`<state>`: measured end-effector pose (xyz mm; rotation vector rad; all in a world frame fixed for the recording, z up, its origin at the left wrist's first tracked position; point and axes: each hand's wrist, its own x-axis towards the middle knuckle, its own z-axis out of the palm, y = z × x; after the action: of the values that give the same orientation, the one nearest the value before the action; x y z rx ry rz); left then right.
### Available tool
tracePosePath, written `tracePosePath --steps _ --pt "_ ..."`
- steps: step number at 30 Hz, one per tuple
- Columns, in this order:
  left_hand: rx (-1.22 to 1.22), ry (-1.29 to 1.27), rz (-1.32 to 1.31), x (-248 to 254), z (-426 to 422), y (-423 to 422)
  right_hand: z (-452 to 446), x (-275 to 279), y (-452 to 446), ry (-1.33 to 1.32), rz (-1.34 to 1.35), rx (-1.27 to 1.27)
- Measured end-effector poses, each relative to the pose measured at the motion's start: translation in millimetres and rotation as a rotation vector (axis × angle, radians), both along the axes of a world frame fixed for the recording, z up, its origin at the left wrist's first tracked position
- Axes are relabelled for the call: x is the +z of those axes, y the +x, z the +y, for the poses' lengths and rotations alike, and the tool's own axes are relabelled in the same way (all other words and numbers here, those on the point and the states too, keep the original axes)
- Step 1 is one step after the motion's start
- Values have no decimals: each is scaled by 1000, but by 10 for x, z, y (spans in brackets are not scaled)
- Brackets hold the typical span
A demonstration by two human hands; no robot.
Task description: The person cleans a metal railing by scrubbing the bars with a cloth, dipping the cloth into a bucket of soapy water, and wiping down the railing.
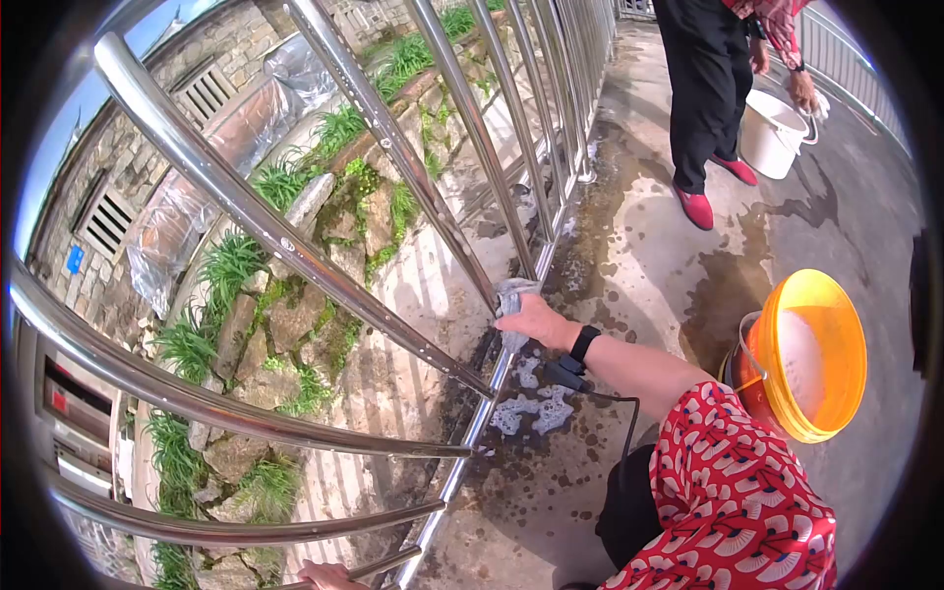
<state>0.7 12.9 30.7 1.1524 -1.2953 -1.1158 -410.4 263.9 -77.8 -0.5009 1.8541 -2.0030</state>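
My right hand [539,323] is closed around a wet grey cloth [513,295], pressed to the foot of a metal railing bar [433,221] where it meets the bottom rail [462,447]. A black band circles that wrist. At the bottom edge of the view, my left hand [329,576] is closed on another railing bar [379,567]; most of it is cut off. White suds [531,408] lie on the concrete just below my right hand. To the right of my forearm stands a yellow bucket [854,354] with foamy liquid inside.
Another person [703,88] in black trousers and red shoes stands ahead, one hand at a white bucket [772,138]. A black cable [632,423] hangs near my forearm. Beyond the railing are rocks, green plants [231,270] and a stone wall [231,44]. Wet patches mark the concrete.
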Motion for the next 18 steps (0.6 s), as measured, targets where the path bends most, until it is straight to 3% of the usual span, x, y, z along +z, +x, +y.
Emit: tracePosePath --steps 3,5,6,7,8,10,11,13,15,17,18 --pt "-202 -16 -71 84 -33 136 -85 344 -91 -107 118 -66" --pt "-246 49 -76 409 126 97 -8 888 -64 -59 123 -25" --pt "-210 20 -90 424 3 175 -8 1126 -43 -193 179 -36" --pt "-322 -128 -227 538 -166 312 -49 1366 -9 -328 234 -30" --pt "-338 -159 -307 841 -241 356 -28 1609 -17 -334 267 54" --pt "-166 -156 -19 1498 -71 105 -168 2091 -61 -468 339 81" --pt "-221 -291 -2 1840 61 -5 -188 2265 -113 -576 375 58" --pt "-192 -274 117 2209 231 -142 -301 2598 -365 -475 566 8" --pt "-179 -276 143 2174 196 -151 -367 3197 -291 -601 874 -325" --pt "-38 -272 125 2196 266 -228 -574 3582 -486 -512 1206 -650" --pt "-73 -275 146 2200 302 -245 -597 3660 -510 -516 1209 -653"
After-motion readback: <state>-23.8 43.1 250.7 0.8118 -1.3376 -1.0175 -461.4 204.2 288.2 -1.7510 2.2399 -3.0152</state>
